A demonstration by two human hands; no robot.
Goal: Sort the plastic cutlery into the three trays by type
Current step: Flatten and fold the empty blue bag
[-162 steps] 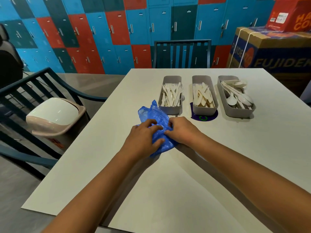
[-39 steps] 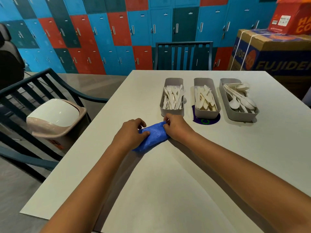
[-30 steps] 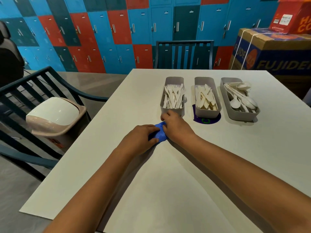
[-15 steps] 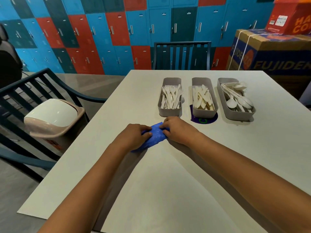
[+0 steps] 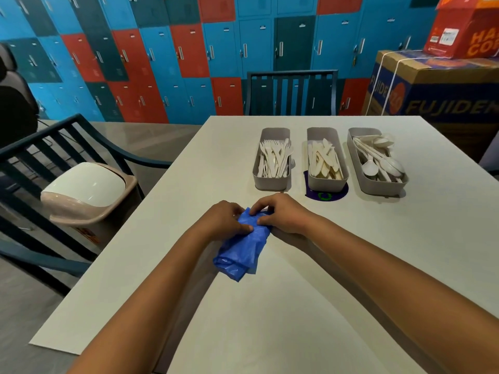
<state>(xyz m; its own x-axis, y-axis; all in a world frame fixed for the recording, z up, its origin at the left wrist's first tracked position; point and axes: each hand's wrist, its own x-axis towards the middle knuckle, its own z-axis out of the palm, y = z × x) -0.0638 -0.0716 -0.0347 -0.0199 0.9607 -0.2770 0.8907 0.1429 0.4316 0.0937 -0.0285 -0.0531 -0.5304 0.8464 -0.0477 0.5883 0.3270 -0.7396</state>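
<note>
Three grey trays stand in a row at the far side of the white table [image 5: 324,306]. The left tray [image 5: 270,183] holds white plastic forks, the middle tray [image 5: 327,184] holds knives, and the right tray [image 5: 382,186] holds spoons. In front of the trays lies a folded blue plastic bag [image 5: 243,252]. My left hand [image 5: 224,220] and my right hand [image 5: 283,215] both pinch the bag's far end, fingers curled on the plastic. The bag's near end trails toward me on the table.
A dark round sticker [image 5: 328,195] shows under the middle tray. A beige swing-lid bin [image 5: 86,190] and a dark chair [image 5: 40,147] stand left of the table. Another chair [image 5: 291,93] faces the far edge. Cardboard boxes [image 5: 437,90] are stacked at the right.
The bag went from loosely crumpled to a narrow folded strip. Over the last half second it has been turned so that it lies lengthwise toward me, with both hands at its far end.
</note>
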